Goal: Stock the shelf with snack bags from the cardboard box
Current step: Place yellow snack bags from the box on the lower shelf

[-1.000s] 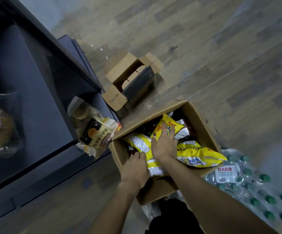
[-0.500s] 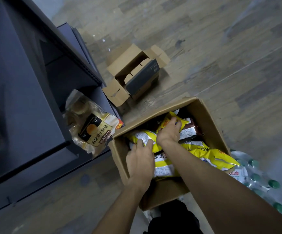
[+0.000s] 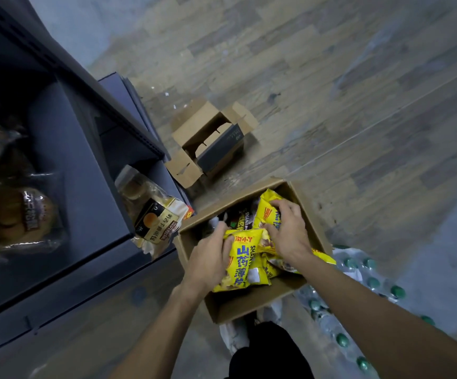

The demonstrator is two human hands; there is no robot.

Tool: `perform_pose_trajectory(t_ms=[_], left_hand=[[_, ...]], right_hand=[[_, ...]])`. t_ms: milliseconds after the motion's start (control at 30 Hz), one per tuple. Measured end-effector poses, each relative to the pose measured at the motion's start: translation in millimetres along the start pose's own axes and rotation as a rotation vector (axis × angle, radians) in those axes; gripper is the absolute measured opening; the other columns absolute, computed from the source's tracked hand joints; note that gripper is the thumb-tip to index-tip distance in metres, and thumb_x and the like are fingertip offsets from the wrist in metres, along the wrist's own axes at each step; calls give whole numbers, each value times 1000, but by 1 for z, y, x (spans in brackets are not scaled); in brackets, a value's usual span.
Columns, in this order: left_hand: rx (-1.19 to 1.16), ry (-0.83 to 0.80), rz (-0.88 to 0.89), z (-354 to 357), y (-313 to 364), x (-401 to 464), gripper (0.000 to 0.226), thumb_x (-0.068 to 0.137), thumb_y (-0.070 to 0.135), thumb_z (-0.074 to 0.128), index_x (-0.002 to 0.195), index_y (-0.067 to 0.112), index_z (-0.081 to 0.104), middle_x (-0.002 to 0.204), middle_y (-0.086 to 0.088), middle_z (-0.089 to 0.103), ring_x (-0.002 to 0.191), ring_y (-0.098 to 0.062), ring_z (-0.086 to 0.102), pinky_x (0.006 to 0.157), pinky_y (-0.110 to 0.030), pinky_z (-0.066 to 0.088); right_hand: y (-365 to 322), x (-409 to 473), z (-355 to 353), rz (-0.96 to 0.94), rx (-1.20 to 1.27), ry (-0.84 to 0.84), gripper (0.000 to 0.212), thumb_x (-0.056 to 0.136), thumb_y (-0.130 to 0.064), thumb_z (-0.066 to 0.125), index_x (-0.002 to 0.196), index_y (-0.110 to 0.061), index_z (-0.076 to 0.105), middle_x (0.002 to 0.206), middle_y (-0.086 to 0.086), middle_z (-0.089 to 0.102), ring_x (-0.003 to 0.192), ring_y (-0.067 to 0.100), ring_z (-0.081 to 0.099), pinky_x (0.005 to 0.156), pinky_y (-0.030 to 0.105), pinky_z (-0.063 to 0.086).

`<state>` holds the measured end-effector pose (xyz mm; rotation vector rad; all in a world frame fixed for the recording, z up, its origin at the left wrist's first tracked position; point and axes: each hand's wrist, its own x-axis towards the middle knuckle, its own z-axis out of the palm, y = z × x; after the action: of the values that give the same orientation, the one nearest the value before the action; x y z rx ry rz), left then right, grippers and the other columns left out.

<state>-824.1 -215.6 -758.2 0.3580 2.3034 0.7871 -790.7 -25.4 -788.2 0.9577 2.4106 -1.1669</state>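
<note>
Now gathering yellow snack bags (image 3: 238, 266) inside cardboard box (image 3: 252, 307), fingers of left hand (image 3: 208, 259) and right hand (image 3: 290, 236) curled around them; next, lifting toward shelf (image 3: 85, 214).

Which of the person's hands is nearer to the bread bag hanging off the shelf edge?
Left. The left hand grips a yellow snack bag just right of the bread bag; the right hand lies farther right.

Cardboard box (image 3: 252, 307) on floor (image 3: 331, 91), right of shelf (image 3: 90, 214). Snack bags (image 3: 242, 265) in box. Smaller box (image 3: 208, 143) behind it. Bottle pack (image 3: 358, 296) right of cardboard box. Bread bag (image 3: 153, 214) on shelf.
</note>
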Motion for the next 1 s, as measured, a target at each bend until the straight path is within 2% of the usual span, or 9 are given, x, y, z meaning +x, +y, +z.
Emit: perform_pose_trajectory(t_ms=[100,233,367,433,533,633,733,900,1000], left_hand=[[-37,-12,-98,11,-6,7,6,101,39,42,97,36,39,82,3,63,75,-22,65,66,-46,56],[-111,79,-232,33,-22,22,5,99,38,46,103,38,42,87,2,65,76,-23,66,66,-47,58],[164,204,-172,49,-29,24,44,97,32,54,137,26,38,130,-6,45,104,-25,56,83,-42,52],[338,111,-94,58,-30,19,49,97,37,51,141,20,38,137,-7,40,114,-26,50,90,-39,49],[498,-94,-105,72,-31,13,61,100,46,38,152,20,20,134,-6,47,117,-24,50,91,-36,45],[527,-116,-161,79,-25,24,62,99,41,39,152,17,18,138,-8,43,122,-26,46,94,-36,44],[602,-128,-214,83,-21,36,64,98,41,42,151,12,21,142,-10,38,127,-27,42,93,-36,46],[667,-106,-311,91,-31,46,58,94,49,50,135,9,45,135,-11,32,121,-27,39,89,-34,47],[649,-100,-353,92,-30,53,62,90,46,58,140,16,38,135,-11,35,121,-28,44,83,-34,49]], right_hand=[[7,-4,1,-76,-111,-81,52,86,-10,69,127,-33,48,137,-5,34,101,26,59,83,46,55],[15,5,23,-107,-222,-145,50,86,-3,65,130,-24,50,141,1,34,108,33,56,82,47,55],[23,20,47,-48,-319,-183,43,85,8,54,123,-12,56,134,10,43,109,37,56,87,44,50],[24,21,56,-43,-389,-181,48,86,6,55,130,-12,50,137,12,41,115,39,52,89,43,48],[19,16,72,-39,-596,-147,56,94,-7,51,145,-20,32,154,11,23,134,39,33,97,49,43],[20,12,92,-23,-721,-215,57,101,-21,39,154,-15,18,163,11,0,149,37,2,109,61,28],[34,9,100,-19,-706,-210,59,104,-40,27,154,-10,13,163,11,-9,148,39,-8,114,61,22],[56,3,106,-119,-796,-184,77,101,-51,29,155,-12,-9,161,10,-20,147,43,-10,114,56,22],[46,-2,110,-91,-771,-78,71,98,-33,46,156,-12,12,164,11,-2,146,42,14,98,54,42]])
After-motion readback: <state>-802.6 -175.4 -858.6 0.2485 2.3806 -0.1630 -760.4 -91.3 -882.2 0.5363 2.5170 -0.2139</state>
